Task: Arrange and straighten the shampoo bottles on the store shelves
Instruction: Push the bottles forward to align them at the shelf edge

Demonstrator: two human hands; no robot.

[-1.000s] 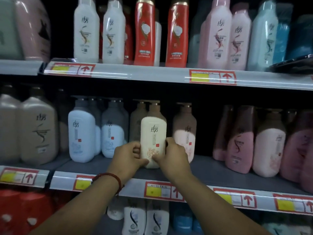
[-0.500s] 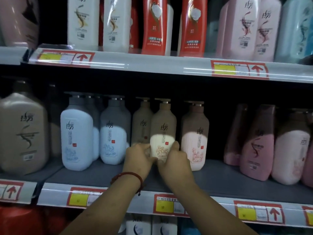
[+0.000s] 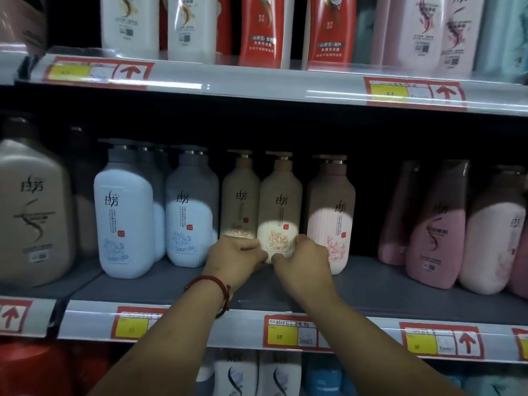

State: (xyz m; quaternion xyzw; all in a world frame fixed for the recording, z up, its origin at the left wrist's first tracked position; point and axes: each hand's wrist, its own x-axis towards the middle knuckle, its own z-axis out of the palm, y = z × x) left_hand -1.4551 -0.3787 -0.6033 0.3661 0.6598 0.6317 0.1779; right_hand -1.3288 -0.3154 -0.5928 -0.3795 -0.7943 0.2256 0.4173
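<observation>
On the shelf point(image 3: 143, 287), the cream bottle point(image 3: 280, 212) seemingly sits deeper.

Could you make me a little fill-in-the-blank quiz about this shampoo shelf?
The red bracelet is on the ___ wrist.
The left hand and right hand both grip the cream bottle, which stands ___.
The pump bottle just right of it is ___.
The red bottles stand on the shelf ___ it.
Missing words: left, upright, pink, above.

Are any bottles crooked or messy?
Yes. On the middle shelf, the pink bottles at the right lean sideways, unlike the upright cream bottle that the left hand and right hand hold. The front light-blue bottle stands farther forward than its neighbour.
</observation>
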